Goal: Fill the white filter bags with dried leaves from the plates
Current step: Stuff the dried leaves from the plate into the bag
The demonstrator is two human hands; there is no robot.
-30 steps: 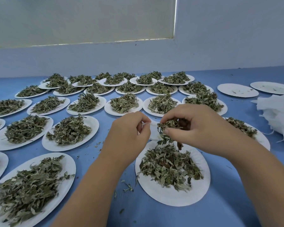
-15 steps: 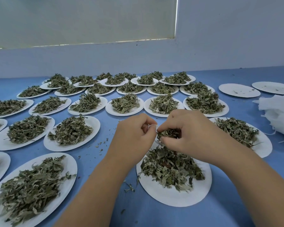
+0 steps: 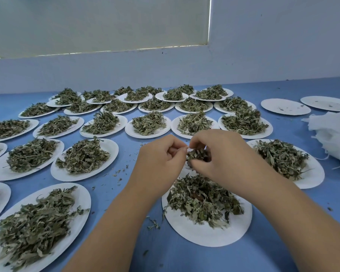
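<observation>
My left hand (image 3: 161, 160) was curled into a loose fist just above the table, thumb and forefinger pinched on the thin white edge of a filter bag (image 3: 185, 148); almost all of the bag was hidden between my two hands, so only that sliver of its rim showed. My right hand (image 3: 222, 160) sat just beside the left, at its 3 o'clock, fingers bent in and closed around a clump of dried leaves (image 3: 197, 155) pressed against the bag's mouth. Whether any of that clump was already inside the bag, I could not tell. Both hands hung over the far rim of the nearest plate (image 3: 208, 235), a white paper plate at 6 o'clock from my hands, with a loose heap of leaves (image 3: 202, 201) piled on its far half and its near half bare. Around it the blue table (image 3: 185, 258) was covered with many more paper plates, each heaped with the same green leaves, running in rows from 9 o'clock round to 1 o'clock. At 2 o'clock, well apart from my hands, lay two nearly bare plates (image 3: 285, 107) holding only a few crumbs. At 3 o'clock, at the table's right edge, sat a rumpled pile of white filter bags (image 3: 334, 138) with thin strings trailing from it. Small leaf crumbs (image 3: 122, 171) were scattered on the table at 9 o'clock from my left hand.
</observation>
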